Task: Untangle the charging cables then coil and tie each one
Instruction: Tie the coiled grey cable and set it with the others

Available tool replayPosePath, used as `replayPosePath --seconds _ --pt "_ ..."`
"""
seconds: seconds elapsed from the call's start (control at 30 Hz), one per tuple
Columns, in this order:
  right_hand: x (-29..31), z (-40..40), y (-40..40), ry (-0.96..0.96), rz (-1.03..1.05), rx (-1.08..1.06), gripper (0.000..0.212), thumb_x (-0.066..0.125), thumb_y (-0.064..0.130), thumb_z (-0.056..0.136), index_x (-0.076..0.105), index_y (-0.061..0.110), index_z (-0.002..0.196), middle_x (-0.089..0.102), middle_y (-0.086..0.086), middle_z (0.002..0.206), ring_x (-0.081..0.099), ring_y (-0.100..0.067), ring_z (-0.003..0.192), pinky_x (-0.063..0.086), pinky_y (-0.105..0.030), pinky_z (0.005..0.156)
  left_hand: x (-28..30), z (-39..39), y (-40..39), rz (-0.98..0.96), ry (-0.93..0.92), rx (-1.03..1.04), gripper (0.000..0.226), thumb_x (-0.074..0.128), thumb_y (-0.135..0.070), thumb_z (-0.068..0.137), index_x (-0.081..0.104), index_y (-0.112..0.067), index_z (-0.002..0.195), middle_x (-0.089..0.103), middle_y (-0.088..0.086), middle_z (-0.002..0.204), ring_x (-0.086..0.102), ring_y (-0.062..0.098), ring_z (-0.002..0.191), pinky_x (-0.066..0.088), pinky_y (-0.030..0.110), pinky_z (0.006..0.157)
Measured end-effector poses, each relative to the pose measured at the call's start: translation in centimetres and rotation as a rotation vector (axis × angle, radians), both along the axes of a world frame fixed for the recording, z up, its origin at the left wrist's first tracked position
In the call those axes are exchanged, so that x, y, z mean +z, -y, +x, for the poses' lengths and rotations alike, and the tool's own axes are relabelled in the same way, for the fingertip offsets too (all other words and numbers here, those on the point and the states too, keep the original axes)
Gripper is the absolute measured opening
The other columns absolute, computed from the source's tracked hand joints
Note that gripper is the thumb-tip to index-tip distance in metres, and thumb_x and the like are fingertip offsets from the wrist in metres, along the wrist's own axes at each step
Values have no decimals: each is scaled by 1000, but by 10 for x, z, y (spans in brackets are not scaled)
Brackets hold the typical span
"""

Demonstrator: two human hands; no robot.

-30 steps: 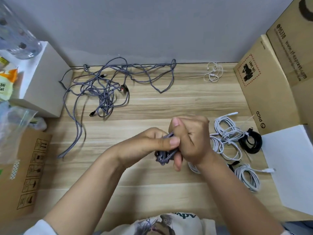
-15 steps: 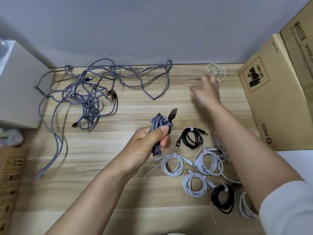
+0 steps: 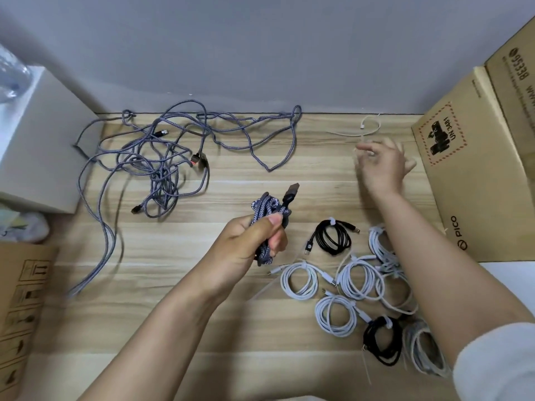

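Observation:
My left hand (image 3: 249, 244) grips a coiled grey braided cable (image 3: 267, 209) above the middle of the wooden table (image 3: 173, 328), its USB plug sticking up. My right hand (image 3: 382, 166) is stretched to the far right of the table, just in front of a few thin white ties (image 3: 369, 128). It is blurred, and a white tie strand shows pinched at its fingertips. A tangle of grey braided cables (image 3: 156, 163) lies at the back left. Several coiled and tied white cables (image 3: 299, 280) and two black ones (image 3: 333, 237) lie at the right, under my right forearm.
A large cardboard box (image 3: 469, 169) stands at the right edge, with white paper (image 3: 509, 276) in front of it. A white box (image 3: 37, 146) sits at the back left and another cardboard box (image 3: 20, 308) at the front left. A grey wall closes the back.
My right hand let go of the coil and reached to the far-right ties, then drew back slightly. My left hand keeps the grey coil, now lifted with the plug up.

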State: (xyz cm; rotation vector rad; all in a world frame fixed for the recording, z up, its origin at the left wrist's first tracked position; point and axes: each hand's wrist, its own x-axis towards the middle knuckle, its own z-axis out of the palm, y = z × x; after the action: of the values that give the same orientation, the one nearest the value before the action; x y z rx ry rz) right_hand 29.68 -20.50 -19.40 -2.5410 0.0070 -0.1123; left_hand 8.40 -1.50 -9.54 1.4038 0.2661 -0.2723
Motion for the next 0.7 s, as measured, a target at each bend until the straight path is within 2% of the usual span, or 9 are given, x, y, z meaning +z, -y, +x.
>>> replayPosePath --seconds 0.03,0.1,0.13,0.17,0.23,0.3,0.4,0.53,0.7 --pt "7 -1 0 74 110 -20 18 64 16 83 73 26 95 64 6 111 48 -15 116 18 -31 92 0 -2 -1 2 5 10 37 47 -50 76 49 -24 50 45 -9 56 40 13 62 35 17 57" --pt "25 -8 1 209 322 -35 14 69 15 76 75 23 87 67 9 94 59 -12 100 34 -38 98 3 -10 -3 13 13 35 37 47 -51 74 50 -24 49 46 -10 56 41 12 61 35 17 56" --pt "35 -12 0 250 423 -31 12 70 12 74 75 18 84 67 10 86 61 -6 92 42 -35 93 5 -14 -4 20 16 46 37 47 -52 74 51 -24 49 47 -10 56 42 12 62 35 17 56" --pt "43 -13 -1 254 527 -17 9 71 8 73 73 14 80 67 13 79 61 2 83 46 -26 86 5 -17 -4 23 13 56 38 47 -53 73 51 -24 49 47 -9 56 42 12 62 35 17 56" --pt "61 -18 -3 192 713 5 19 69 -4 74 67 15 73 65 18 68 59 10 70 45 -11 72 7 -25 -4 25 16 72 38 48 -53 72 51 -24 48 48 -8 56 43 13 64 35 17 56" --pt "69 -20 -3 101 818 -37 31 66 -11 76 60 20 74 64 14 72 59 10 63 46 -11 68 8 -32 -4 19 20 81 38 49 -51 73 51 -23 48 47 -8 56 43 12 62 35 17 56" --pt "68 -20 4 -41 1056 -290 29 60 -12 82 56 17 80 62 2 75 60 2 59 47 -15 60 8 -40 -5 7 19 90 37 50 -49 75 49 -23 48 45 -9 56 41 11 60 33 19 55" --pt "62 -26 12 -287 1473 -609 26 54 -13 85 53 13 81 66 1 64 61 -11 66 51 -18 56 8 -46 -8 -11 20 111 38 48 -54 72 48 -23 49 44 -9 56 40 11 59 33 19 55" --pt "45 -40 17 -476 1821 -792 15 49 -10 89 55 3 86 61 -9 89 58 -16 72 53 -21 45 4 -44 -8 -61 20 127 39 50 -52 73 47 -23 48 43 -9 55 41 11 58 32 24 58"
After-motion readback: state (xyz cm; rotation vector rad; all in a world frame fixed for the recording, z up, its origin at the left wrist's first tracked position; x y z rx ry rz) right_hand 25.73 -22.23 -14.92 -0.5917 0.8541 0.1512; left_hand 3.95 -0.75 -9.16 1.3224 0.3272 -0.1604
